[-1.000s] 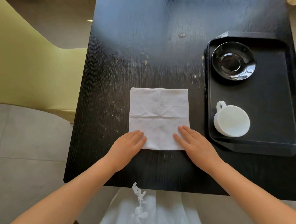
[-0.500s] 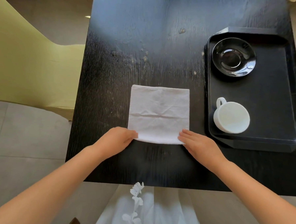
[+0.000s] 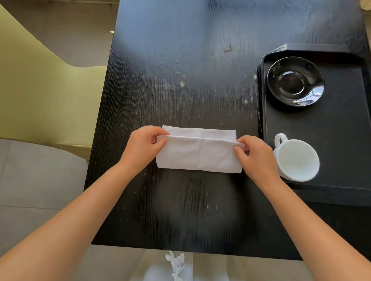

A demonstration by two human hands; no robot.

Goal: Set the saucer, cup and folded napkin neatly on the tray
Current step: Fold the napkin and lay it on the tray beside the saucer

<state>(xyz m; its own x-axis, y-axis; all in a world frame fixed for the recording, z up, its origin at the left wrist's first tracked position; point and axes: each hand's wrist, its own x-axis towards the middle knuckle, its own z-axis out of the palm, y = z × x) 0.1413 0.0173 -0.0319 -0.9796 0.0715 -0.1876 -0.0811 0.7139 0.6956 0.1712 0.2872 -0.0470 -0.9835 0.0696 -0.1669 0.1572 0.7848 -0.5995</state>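
Observation:
A white napkin (image 3: 197,156) lies on the black table, its near half lifted and folded over toward the far edge. My left hand (image 3: 143,146) pinches the raised flap at its left corner. My right hand (image 3: 254,157) pinches the same flap at its right corner. On the right stands a black tray (image 3: 341,135). A glossy black saucer (image 3: 295,80) sits at the tray's far left. A white cup (image 3: 295,160), upright and empty, stands at the tray's near left, handle pointing away, just right of my right hand.
The black wooden table (image 3: 184,65) shows pale specks and scuffs in its middle. A yellow-green chair (image 3: 32,85) stands off the table's left edge. The table's near edge runs just in front of my white clothing (image 3: 177,271).
Both hands gripped the napkin's near edge, lifted it and carried it away from me, folding the flat square to about half its depth. The view shifted slightly.

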